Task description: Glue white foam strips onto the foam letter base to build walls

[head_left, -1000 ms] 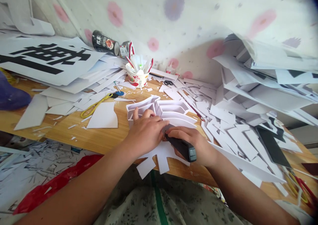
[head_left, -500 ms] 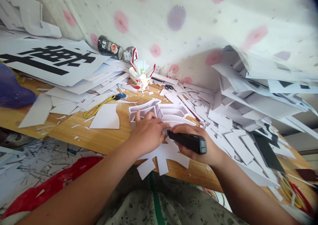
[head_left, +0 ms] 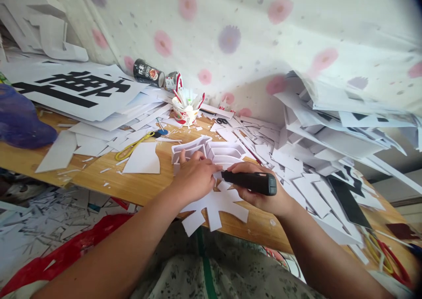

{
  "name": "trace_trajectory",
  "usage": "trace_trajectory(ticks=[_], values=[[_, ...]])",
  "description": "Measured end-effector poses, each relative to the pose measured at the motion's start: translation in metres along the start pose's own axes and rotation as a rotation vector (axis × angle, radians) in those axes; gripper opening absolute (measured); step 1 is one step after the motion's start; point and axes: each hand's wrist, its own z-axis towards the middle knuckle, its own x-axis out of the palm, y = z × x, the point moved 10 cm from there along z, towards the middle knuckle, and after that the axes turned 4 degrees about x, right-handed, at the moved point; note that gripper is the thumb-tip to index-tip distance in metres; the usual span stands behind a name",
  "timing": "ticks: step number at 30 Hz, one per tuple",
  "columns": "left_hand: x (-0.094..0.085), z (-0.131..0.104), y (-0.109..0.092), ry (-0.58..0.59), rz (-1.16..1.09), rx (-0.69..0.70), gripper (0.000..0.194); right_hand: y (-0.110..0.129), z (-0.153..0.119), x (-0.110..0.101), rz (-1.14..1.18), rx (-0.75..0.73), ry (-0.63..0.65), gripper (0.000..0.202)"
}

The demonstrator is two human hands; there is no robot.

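Observation:
My right hand (head_left: 260, 187) is wrapped round a black-handled tool (head_left: 252, 183), its front end pointing left, close to the fingertips of my left hand (head_left: 197, 176). My left hand rests on a white cut-out piece (head_left: 214, 206) with raised white walls (head_left: 227, 150) standing on its far part. Its fingers are partly spread, the index finger and thumb near the tool's tip. What lies under my left palm is hidden. The near part of the cut-out is flat, with several arms reaching the table's front edge.
White offcuts (head_left: 316, 195) cover the right side, below a tall stack of sheets (head_left: 329, 132). A paper tub of sticks (head_left: 185, 113), black cup (head_left: 148, 73), yellow-handled scissors (head_left: 135, 145) and curved white sheet (head_left: 142, 158) lie further left. Red-handled scissors (head_left: 394, 261) are at far right.
The camera view has shifted slightly. The black-handled tool is now closer to level, its rear end raised a little. My left hand stays on the white piece.

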Motion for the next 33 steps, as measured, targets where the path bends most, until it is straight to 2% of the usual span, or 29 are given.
trace_trajectory(ticks=[5,7,10,12,14,16,20,22,24,27,29,31,33], values=[[0.001,0.001,0.000,0.012,0.015,-0.014,0.046,0.002,-0.002,0.001,0.001,-0.027,0.002,0.039],[0.001,0.002,0.001,0.008,0.013,-0.015,0.046,0.008,-0.005,-0.007,-0.012,-0.093,-0.036,0.038],[0.002,0.002,0.003,-0.004,0.010,-0.011,0.046,0.015,-0.016,-0.039,-0.080,-0.188,-0.238,0.036],[0.003,0.001,0.004,-0.015,0.015,-0.013,0.046,0.012,-0.027,-0.064,-0.204,-0.186,-0.378,0.030],[0.003,0.001,0.005,-0.029,0.028,-0.012,0.046,0.002,-0.036,-0.074,-0.366,-0.135,-0.401,0.020],[0.003,0.000,0.005,-0.045,0.047,-0.007,0.046,-0.014,-0.043,-0.071,-0.491,-0.058,-0.322,0.015],[0.004,0.001,0.006,-0.047,0.082,-0.002,0.046,-0.055,-0.055,-0.038,-0.578,0.186,-0.048,0.024],[0.005,0.001,0.007,-0.032,0.100,-0.008,0.046,-0.071,-0.060,-0.021,-0.615,0.296,0.098,0.021],[0.005,0.000,0.009,-0.017,0.100,-0.028,0.050,-0.083,-0.062,-0.015,-0.660,0.369,0.186,0.014],[-0.004,0.000,0.012,-0.038,0.075,-0.076,0.053,-0.092,-0.064,-0.029,-0.648,0.424,0.210,0.011],[-0.023,0.000,0.006,-0.136,0.055,-0.083,0.046,-0.088,-0.066,-0.044,-0.543,0.396,0.210,0.009],[-0.042,0.000,-0.010,-0.228,-0.044,-0.038,0.039,-0.073,-0.070,-0.057,-0.400,0.307,0.231,0.010],[-0.045,0.002,-0.032,-0.188,-0.253,0.029,0.033,-0.055,-0.073,-0.067,-0.290,0.208,0.258,0.014]])
